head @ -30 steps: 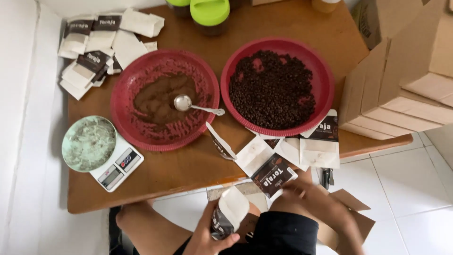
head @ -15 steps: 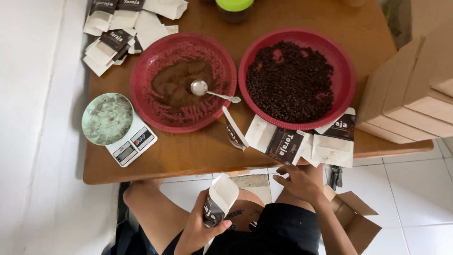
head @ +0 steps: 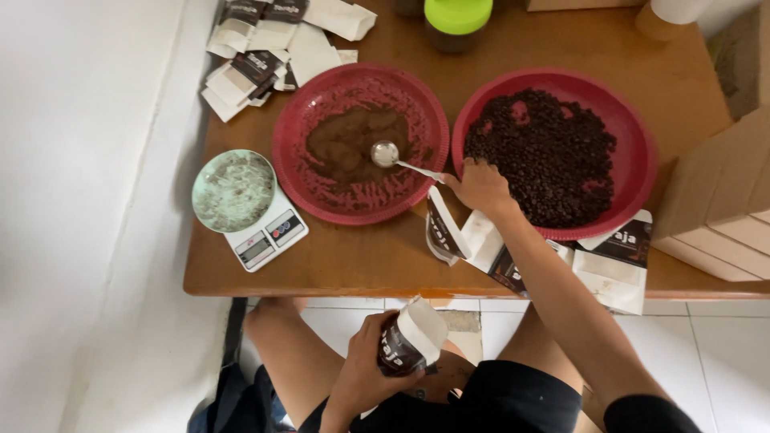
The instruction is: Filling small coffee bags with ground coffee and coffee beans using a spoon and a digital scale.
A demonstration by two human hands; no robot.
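Low in the frame, just left of centre, the left hand holds a small white-and-dark pouch over the lap, below the worktop edge; its fingers are curled around the pouch's dark lower part, and the pale top flap stands open and tilted to the right. The right hand reaches up to the middle of the frame, at the gap between the two red bowls, touching or nearly touching the end of the spoon handle. Its fingers are bunched together, but seen from the back of the hand, so I cannot tell whether they actually pinch the handle.

The spoon's round bowl lies in the left red bowl, on a patch of brown powder. The right red bowl is heaped with dark beans. Under the right forearm lie several flat pouches at the worktop's front edge (partly hidden by the arm, one overhanging the edge). At left centre sits a kitchen scale with a round greenish plate. More pouches pile in the upper left, cut off by the top edge, as is a jar with a green lid. Pale cardboard boxes run off the right side.
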